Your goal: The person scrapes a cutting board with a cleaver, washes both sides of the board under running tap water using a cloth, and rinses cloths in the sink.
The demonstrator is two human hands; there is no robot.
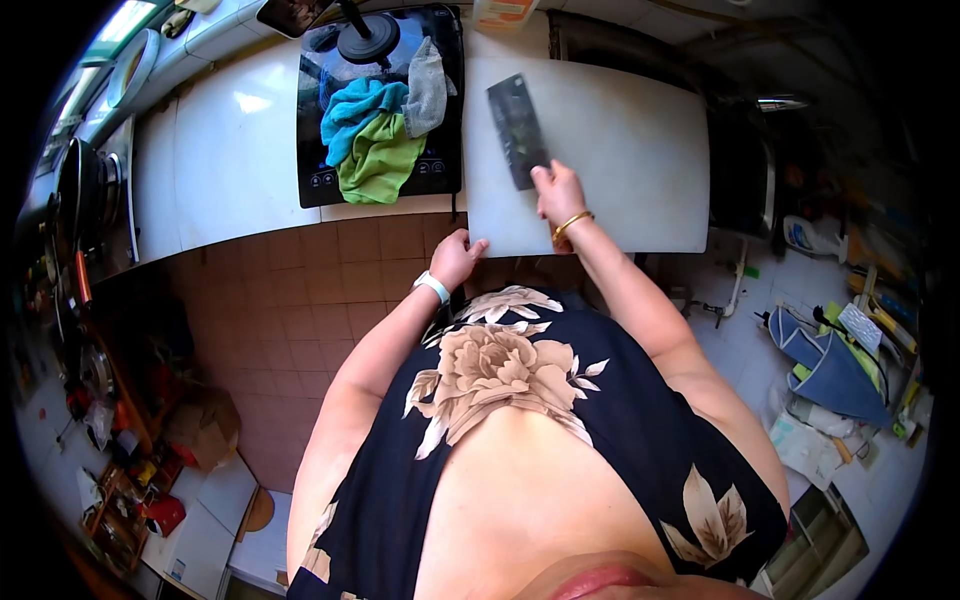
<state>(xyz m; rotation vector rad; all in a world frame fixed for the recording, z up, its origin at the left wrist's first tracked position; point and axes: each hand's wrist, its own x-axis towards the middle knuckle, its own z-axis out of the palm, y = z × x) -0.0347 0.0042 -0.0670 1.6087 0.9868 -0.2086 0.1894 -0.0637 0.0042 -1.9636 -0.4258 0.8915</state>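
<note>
My right hand [560,193] is closed around the handle end of a cleaver [516,130] with a dark, wide, rectangular blade. The blade points away from me over the left part of a white board-like worktop [630,170]; whether it touches the surface I cannot tell. At the worktop's front left corner, my left hand [457,259] has its fingers curled against the edge, thumb toward the top. Left of the cleaver, a blue cloth [358,112], a green cloth [380,160] and a grey cloth [426,90] lie bunched together on a black cooktop [320,185].
A round black object [368,40] stands at the back of the cooktop. White counter [230,150] runs off to the left, with pans [85,195] at its far end. A blue fabric item [830,365] and other clutter sit low on the right.
</note>
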